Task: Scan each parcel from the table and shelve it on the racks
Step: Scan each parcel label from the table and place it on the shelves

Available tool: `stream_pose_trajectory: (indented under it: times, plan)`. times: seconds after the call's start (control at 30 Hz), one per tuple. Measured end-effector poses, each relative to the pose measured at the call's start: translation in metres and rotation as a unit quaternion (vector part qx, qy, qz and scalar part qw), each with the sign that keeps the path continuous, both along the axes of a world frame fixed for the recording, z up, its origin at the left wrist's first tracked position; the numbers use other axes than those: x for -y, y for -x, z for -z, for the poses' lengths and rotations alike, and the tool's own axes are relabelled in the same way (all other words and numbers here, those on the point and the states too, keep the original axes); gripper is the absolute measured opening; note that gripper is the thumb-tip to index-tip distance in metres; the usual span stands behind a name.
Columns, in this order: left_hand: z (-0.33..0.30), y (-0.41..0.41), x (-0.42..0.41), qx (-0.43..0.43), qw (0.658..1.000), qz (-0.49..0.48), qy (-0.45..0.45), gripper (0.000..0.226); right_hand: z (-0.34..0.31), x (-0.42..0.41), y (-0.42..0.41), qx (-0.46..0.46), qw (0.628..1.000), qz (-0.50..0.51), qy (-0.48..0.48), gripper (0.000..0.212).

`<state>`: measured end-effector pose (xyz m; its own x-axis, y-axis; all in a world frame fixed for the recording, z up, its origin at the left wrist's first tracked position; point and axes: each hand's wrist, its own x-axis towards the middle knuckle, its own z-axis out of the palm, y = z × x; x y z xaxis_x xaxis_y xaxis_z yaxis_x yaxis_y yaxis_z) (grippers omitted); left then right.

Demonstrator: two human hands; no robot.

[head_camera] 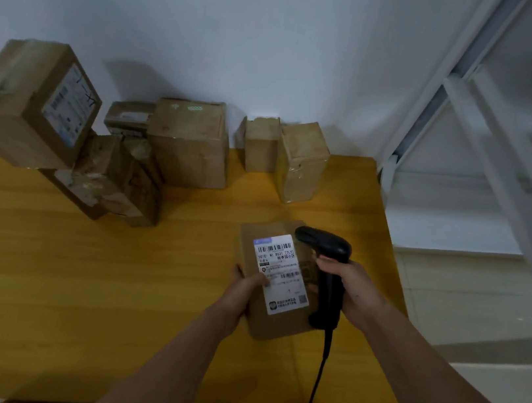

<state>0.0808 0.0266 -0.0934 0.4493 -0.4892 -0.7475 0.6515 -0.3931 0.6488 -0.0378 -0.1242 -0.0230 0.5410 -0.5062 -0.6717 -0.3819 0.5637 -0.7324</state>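
A small cardboard parcel [269, 319] with a white barcode label [281, 271] is held just above the yellow table [74, 276] near its right edge. My left hand [240, 296] grips the parcel's left side, thumb on the label. My right hand [348, 289] grips a black corded barcode scanner [326, 262], whose head hangs over the label's upper right corner. Several more cardboard parcels stand at the table's far side: a large one [27, 103] at the left, a taped pile [116, 179], a middle box [190, 145] and two smaller ones [300, 161].
A white wall runs behind the table. A white metal rack frame [468, 135] stands to the right over a pale tiled floor. The scanner's cable [319, 378] drops over the table's near edge. My feet show below the table edge.
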Motion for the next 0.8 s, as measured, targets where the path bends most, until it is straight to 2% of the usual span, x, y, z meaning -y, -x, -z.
stream_pose_trajectory:
  times: [0.1,0.2,0.53,0.63,0.8]
  plan:
    - [-0.012,-0.013,-0.004,-0.001,0.999,0.032,0.021,0.067,-0.011,0.003,-0.002,0.017,0.999,-0.022,0.023,0.019]
    - [-0.03,-0.027,-0.009,0.01,0.999,0.022,0.041,0.082,-0.028,0.002,-0.01,0.045,0.998,-0.026,0.042,0.018]
    - [-0.101,-0.07,-0.009,0.09,0.991,-0.004,0.103,0.079,-0.094,-0.036,-0.013,0.113,0.97,-0.086,0.196,0.009]
    - [-0.116,-0.081,-0.008,0.1,0.988,-0.019,0.118,0.09,-0.104,-0.05,-0.006,0.106,0.962,-0.109,0.226,0.004]
    - [-0.126,-0.091,-0.01,0.115,0.984,-0.006,0.133,0.101,-0.115,-0.069,0.008,0.107,0.95,-0.123,0.267,0.011]
